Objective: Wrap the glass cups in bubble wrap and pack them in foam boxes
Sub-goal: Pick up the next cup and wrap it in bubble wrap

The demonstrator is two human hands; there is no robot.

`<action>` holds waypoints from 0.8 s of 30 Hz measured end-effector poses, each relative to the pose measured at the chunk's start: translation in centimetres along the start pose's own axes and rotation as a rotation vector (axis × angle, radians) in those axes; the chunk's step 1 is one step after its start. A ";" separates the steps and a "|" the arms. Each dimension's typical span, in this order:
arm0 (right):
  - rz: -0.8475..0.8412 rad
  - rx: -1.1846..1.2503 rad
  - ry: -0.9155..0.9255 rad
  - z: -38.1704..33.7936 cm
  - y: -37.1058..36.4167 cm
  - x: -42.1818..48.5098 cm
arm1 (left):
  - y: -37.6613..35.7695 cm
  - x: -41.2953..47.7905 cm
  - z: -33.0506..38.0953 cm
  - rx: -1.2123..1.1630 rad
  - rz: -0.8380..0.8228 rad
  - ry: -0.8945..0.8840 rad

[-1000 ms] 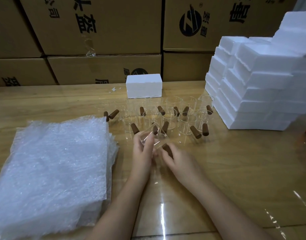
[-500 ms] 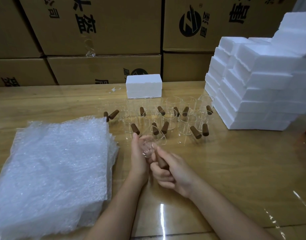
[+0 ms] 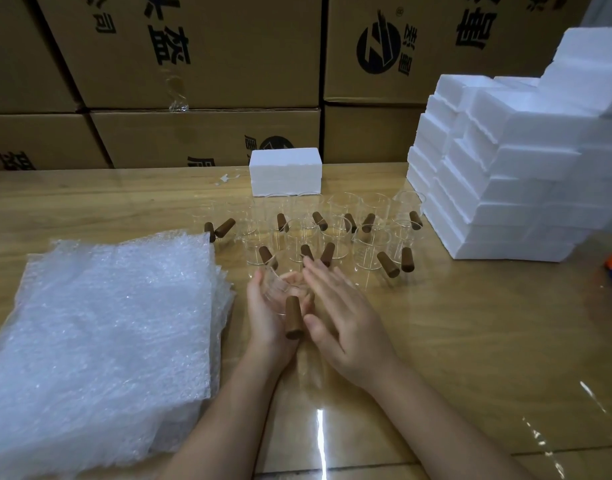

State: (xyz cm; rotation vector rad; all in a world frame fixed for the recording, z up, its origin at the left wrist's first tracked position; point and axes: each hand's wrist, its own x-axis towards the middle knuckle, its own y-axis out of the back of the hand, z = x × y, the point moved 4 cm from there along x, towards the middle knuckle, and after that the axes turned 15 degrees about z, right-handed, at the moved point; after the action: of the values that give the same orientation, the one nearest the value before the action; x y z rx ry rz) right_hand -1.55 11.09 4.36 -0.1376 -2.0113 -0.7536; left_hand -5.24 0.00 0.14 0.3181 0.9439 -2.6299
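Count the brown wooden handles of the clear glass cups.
13 handles: one on the cup in the left hand; five in the near row on the table; seven in the far row. Others may hide behind glass.

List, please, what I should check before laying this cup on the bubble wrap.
1. Grip: the glass cup lies cradled in the left hand: ok.
2. Spare hand: the right hand is open beside the cup, holding nothing: ok.
3. Wrap nearby: the bubble wrap stack lies close on the left: ok.
4. Top sheet loose from the stack: cannot tell.
5. The foam box behind the other cups open and ready: cannot tell.
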 end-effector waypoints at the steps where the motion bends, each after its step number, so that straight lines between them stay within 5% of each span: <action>1: 0.011 0.011 0.019 -0.2 -0.1 0.0 | 0.1 0.1 0.0 0.011 0.009 -0.007; 10: 0.032 0.140 0.071 -1.2 -0.1 0.2 | -0.6 -0.6 0.3 0.153 0.013 -0.141; 24: -0.101 0.098 -0.260 1.0 0.1 0.7 | -1.0 -0.6 -0.4 0.301 -0.047 -0.169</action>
State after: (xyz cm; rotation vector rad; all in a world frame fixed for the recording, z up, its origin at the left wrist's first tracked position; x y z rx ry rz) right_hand -2.64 11.61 4.67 -0.0800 -2.3125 -0.7280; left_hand -4.98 1.14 0.58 0.1417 0.5078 -2.7891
